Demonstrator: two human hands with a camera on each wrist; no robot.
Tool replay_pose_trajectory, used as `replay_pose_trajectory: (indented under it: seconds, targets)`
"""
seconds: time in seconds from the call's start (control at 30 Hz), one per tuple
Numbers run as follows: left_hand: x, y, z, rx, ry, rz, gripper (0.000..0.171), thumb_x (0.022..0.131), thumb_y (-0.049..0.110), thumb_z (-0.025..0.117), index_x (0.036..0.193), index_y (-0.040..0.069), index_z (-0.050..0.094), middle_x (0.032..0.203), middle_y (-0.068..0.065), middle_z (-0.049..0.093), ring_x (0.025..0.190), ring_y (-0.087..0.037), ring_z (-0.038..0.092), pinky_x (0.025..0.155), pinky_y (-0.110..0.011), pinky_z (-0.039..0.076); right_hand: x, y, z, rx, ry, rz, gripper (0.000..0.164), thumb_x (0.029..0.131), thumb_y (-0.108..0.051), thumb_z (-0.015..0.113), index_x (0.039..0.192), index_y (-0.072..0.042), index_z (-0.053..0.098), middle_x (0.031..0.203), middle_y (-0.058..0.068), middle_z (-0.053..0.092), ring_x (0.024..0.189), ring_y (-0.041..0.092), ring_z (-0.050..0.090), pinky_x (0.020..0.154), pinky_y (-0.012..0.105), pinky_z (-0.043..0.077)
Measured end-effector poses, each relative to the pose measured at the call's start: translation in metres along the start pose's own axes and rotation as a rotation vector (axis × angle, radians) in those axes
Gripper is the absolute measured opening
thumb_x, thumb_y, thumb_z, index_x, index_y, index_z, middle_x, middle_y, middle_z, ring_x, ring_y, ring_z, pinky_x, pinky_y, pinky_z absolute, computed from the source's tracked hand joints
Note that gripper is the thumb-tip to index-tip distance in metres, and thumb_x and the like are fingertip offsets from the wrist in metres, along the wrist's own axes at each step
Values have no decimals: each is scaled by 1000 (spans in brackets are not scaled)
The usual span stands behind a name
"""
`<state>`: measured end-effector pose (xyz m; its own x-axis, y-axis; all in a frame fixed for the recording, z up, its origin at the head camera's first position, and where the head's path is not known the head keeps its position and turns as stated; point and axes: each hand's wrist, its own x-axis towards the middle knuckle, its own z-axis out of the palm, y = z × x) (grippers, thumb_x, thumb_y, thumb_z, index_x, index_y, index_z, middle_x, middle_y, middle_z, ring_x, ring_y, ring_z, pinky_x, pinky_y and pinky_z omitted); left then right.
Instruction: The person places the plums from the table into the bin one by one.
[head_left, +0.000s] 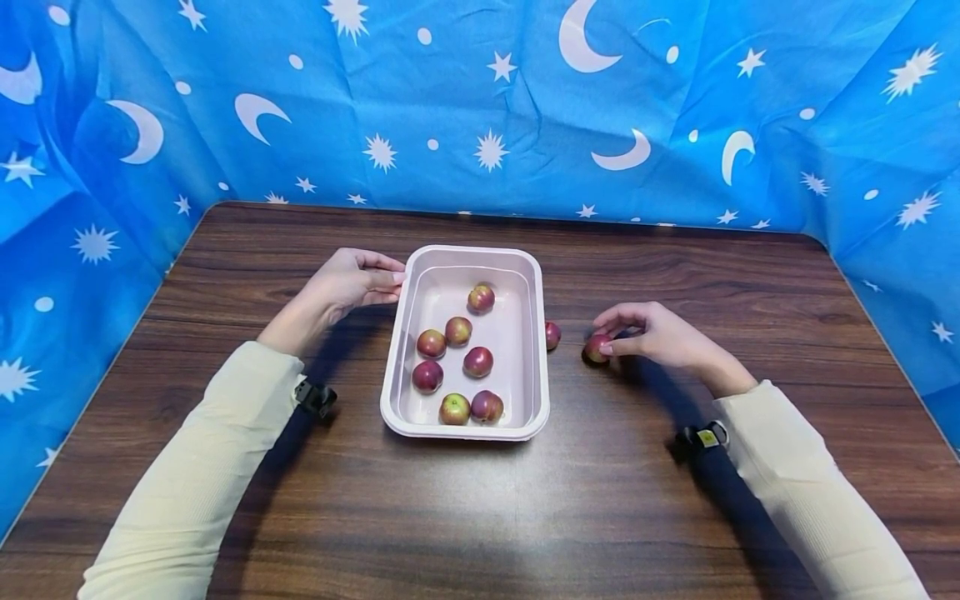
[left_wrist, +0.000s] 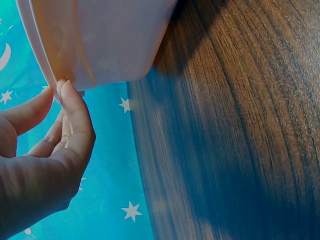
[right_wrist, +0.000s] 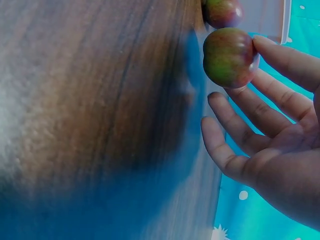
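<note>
A white plastic tray [head_left: 465, 432] stands mid-table with several small red-green apples [head_left: 477, 362] lying loose on its floor. At its upper left side, my left hand [head_left: 352, 283] pinches the rim between thumb and fingertips; the left wrist view shows the tray wall [left_wrist: 110, 45] beyond them. Right of the tray, my right hand [head_left: 660, 333] holds an apple [right_wrist: 227, 57] between thumb and fingers, close over the tabletop. Its ring and little fingers hang loosely below. One more apple [head_left: 552, 336] lies against the tray's right side, partly hidden by the rim.
Dark wood-grain table [head_left: 480, 517] with rounded far corners. A blue cloth [head_left: 465, 100] with white moons and stars hangs behind and along the sides. Small black cameras [head_left: 317, 398] are strapped at both wrists, below cream sleeves.
</note>
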<state>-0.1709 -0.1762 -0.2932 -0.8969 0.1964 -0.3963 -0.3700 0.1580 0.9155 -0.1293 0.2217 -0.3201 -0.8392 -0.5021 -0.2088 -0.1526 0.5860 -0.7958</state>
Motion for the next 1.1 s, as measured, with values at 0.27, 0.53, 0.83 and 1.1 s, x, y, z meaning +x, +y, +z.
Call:
replay_pose_trajectory:
  seconds: [0.27, 0.53, 0.83, 1.1]
  targets:
    - [2, -2, -1, 2, 19, 1, 30, 90, -5, 52, 118, -14, 48, 83, -8, 61, 70, -11, 62, 83, -34, 52, 1, -3, -7, -11, -5, -9, 29, 85, -9, 64, 112, 0, 58, 98, 10, 63, 91, 24, 57, 76, 27, 50]
    - [4, -3, 0, -6, 25, 2, 29, 89, -6, 53, 116, -14, 49, 83, -8, 61, 70, -12, 62, 83, -36, 52, 3, -13, -14, -62, 13, -17, 31, 85, -11, 65, 114, 0, 58, 98, 8, 64, 90, 23, 57, 80, 33, 48]
    - [2, -1, 0, -2, 2, 0, 31, 89, -5, 53, 118, -14, 47, 83, -7, 61, 71, -12, 62, 84, -34, 51, 4, -28, -22, -94, 20, -25, 32, 86, -15, 64, 114, -1, 57, 101, 8, 63, 92, 21, 55, 77, 27, 49]
    - [1, -2, -1, 12, -2, 8, 31, 91, -5, 49, 119, -16, 45, 82, -6, 60, 70, -10, 62, 77, -26, 55, 7, -41, -27, -103, 35, -45, 31, 86, -16, 65, 114, -4, 58, 101, 8, 64, 91, 20, 56, 76, 25, 49]
